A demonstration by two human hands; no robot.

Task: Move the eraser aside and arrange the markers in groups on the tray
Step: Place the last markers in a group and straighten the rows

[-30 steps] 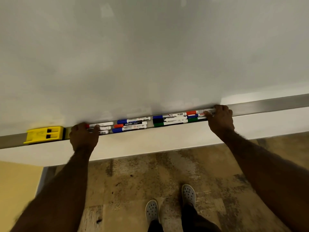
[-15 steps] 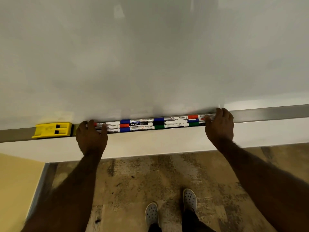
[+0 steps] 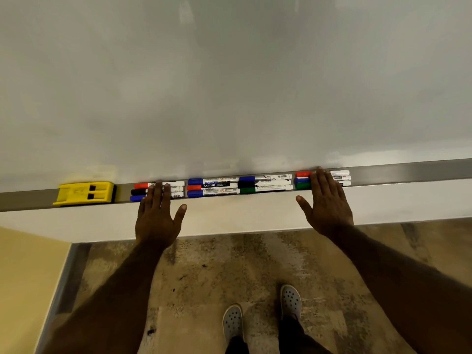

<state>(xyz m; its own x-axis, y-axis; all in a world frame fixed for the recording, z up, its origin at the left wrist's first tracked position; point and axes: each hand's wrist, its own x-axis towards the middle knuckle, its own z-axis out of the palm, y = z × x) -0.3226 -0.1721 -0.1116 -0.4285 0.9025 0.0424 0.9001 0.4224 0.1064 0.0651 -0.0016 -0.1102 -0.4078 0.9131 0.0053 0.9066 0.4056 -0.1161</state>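
eraser (image 3: 85, 192) sits at the far 9 o'clock end of the tray (image 3: 408, 172), clear of the markers w/ a bare gap between, so that step looks done. markers lie in four bunches of three along the tray: 1st bunch (image 3: 143, 192) nearest the eraser, 2nd (image 3: 213, 187) and 3rd (image 3: 265, 183) almost end to end mid-tray, 4th (image 3: 302, 180) toward 3 o'clock w/ a small gap. colours are mixed in each bunch, so grouping seems by count, not colour.

left hand (image 3: 155, 215) flat and spread, fingers resting over the 1st bunch, gripping nothing. right hand (image 3: 327, 203) same, splayed over the 4th bunch, nothing held. prob only final squaring-up left, if that.
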